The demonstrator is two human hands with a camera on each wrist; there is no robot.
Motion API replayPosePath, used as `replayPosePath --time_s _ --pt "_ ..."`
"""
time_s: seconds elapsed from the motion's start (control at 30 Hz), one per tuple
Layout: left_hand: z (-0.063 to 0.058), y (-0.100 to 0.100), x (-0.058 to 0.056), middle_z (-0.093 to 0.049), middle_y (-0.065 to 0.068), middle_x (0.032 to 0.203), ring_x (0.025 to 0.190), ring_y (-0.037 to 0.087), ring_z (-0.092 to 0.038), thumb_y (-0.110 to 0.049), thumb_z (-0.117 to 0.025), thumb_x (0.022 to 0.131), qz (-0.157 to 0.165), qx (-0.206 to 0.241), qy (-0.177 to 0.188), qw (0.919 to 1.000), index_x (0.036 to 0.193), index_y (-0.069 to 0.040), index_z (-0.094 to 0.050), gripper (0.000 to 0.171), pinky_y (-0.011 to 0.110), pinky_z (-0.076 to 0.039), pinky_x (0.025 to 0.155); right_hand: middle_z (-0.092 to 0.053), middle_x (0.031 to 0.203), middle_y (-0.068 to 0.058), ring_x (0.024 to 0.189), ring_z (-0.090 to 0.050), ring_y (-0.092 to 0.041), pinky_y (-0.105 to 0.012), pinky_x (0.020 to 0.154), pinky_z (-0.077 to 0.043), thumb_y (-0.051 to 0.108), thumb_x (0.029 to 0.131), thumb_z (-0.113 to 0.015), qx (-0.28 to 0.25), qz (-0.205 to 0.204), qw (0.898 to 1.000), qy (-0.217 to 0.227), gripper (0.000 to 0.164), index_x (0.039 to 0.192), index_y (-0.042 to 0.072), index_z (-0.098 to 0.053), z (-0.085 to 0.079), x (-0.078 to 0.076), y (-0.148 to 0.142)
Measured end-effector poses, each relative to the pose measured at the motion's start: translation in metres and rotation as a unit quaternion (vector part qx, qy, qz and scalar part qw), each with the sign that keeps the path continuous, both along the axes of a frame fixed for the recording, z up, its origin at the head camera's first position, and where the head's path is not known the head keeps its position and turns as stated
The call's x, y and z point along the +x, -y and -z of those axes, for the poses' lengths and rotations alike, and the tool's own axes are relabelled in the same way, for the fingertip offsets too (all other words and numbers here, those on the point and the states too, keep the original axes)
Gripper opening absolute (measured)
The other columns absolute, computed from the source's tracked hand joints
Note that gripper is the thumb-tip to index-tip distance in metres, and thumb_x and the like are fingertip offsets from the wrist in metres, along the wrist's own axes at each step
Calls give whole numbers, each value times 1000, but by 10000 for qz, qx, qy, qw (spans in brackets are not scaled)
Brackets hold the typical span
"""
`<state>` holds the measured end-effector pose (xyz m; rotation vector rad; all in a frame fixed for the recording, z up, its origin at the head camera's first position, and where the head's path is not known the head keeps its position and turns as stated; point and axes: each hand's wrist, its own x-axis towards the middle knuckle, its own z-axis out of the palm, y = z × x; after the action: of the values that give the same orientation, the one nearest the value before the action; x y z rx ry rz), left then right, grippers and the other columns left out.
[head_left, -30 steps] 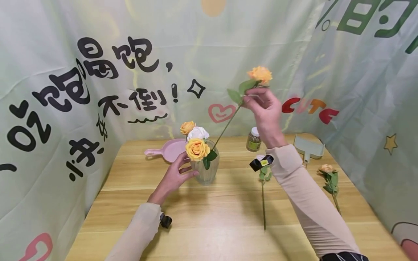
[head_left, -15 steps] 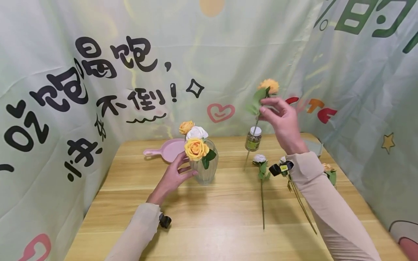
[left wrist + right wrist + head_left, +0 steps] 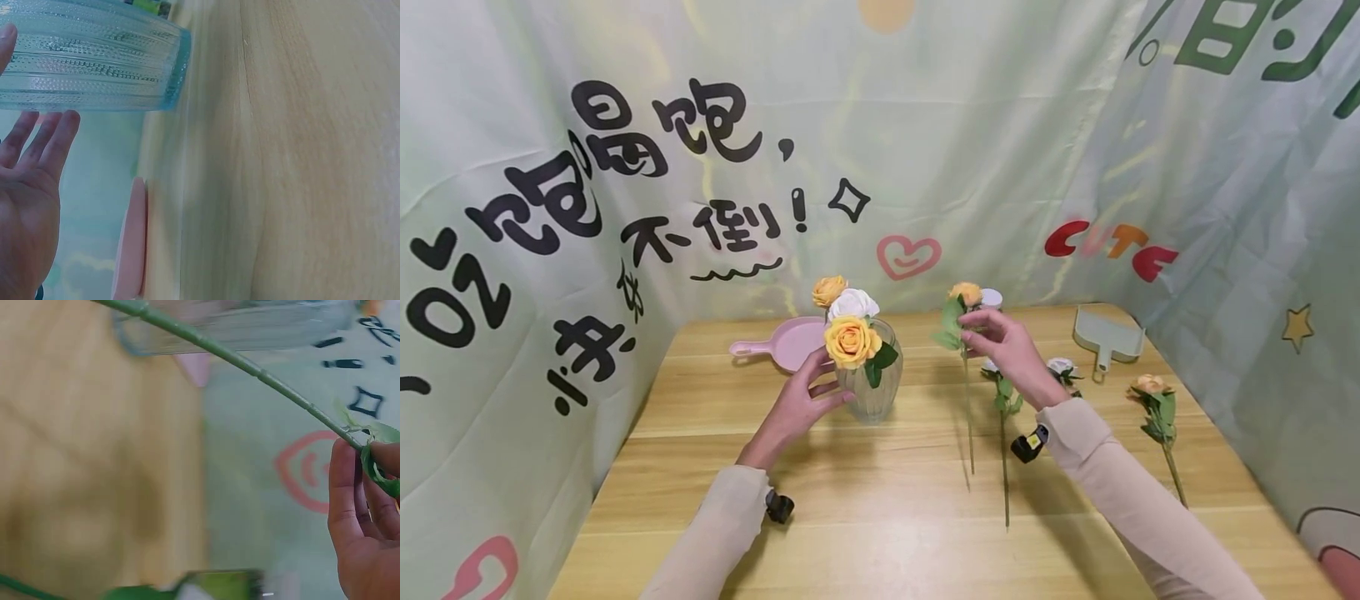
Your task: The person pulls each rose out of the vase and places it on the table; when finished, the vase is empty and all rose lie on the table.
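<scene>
In the head view my left hand (image 3: 797, 408) holds the side of a ribbed clear glass vase (image 3: 876, 398), thumb in front. The left wrist view shows its fingers against the glass vase (image 3: 94, 69). Two yellow-orange roses, the nearer one (image 3: 852, 342) larger, and a white rose (image 3: 855, 305) stand in the vase. To the right of it, my right hand (image 3: 1011, 357) pinches an orange rose (image 3: 966, 293) just under the bloom, by its leaves. Its long green stem (image 3: 231, 356) hangs down nearly upright over the table in the head view.
Two white roses, one by the right hand (image 3: 1003, 467) and one behind the forearm (image 3: 1062, 367), lie on the wooden table (image 3: 880, 533). A peach rose (image 3: 1150, 385) lies farther right. Behind are a pink pan (image 3: 797, 343), a white-lidded jar (image 3: 992, 298) and a grey dustpan (image 3: 1108, 333).
My right hand swung the orange rose rightward, away from the vase, then lowered it and came back left. The stem went from slanting at the vase to hanging nearly upright. Left hand stayed put.
</scene>
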<state>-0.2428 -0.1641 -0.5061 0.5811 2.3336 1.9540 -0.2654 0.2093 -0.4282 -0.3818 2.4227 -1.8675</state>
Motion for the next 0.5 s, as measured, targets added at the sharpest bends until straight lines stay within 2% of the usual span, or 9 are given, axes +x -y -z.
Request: replayPosePath --time_s 0.2,0.37,0.5 --pt "-1 1 1 -47 12 166 153 41 -48 -15 -88 94 -65 -16 22 10000 167 -20 -40 87 59 -50 124 -67 139 -23 99 -71 -10 -36 94 -69 16 110 -67 187 -53 9995 243 35 142 1 -63 39 0 7" --pt "-1 1 1 -47 14 165 152 41 -49 -14 -88 94 -48 -20 -39 10000 167 -17 -40 87 58 -51 124 -70 131 -24 97 -70 -7 -30 88 -68 7 107 -69 108 -155 9992 354 34 138 -6 -64 68 1 18" --pt "0 0 0 -46 16 166 153 43 -47 -13 -87 95 -14 -5 -35 10000 167 -16 -39 87 60 -50 124 -72 128 -23 91 -69 -10 -27 80 -67 4 106 -69 188 -93 9980 600 32 136 -7 -64 84 3 23"
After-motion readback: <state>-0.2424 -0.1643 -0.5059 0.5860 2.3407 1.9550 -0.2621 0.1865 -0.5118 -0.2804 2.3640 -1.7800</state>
